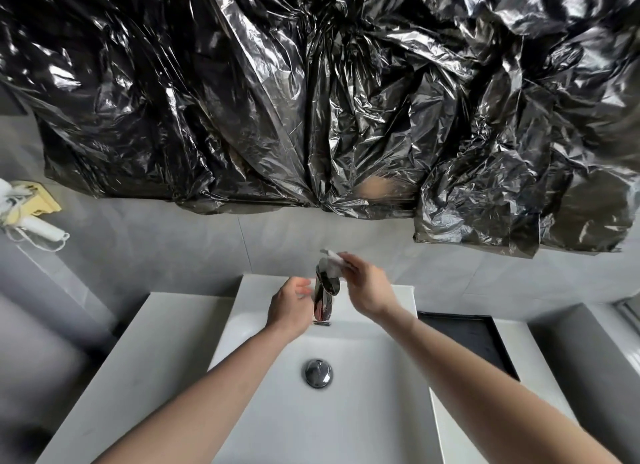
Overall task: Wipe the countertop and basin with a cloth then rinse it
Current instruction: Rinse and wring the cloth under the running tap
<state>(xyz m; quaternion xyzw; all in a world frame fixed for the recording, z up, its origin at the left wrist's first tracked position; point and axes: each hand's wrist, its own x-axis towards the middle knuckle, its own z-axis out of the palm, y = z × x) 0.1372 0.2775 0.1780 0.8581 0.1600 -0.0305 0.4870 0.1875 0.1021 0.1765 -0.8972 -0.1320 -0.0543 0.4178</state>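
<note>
Frame centre: right hand [367, 290] pinches the small white cloth [333, 258] above the faucet [323, 299], left hand [289, 308] loosely spread beside it over the basin [346, 411]; risk: light pinch, cloth may drop toward the drain [318, 373].

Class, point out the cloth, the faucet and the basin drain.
cloth [333, 258], head view, on the white crumpled part above the faucet.
faucet [323, 301], head view, on its chrome body.
drain [318, 372], head view, on the plug's centre.
</note>
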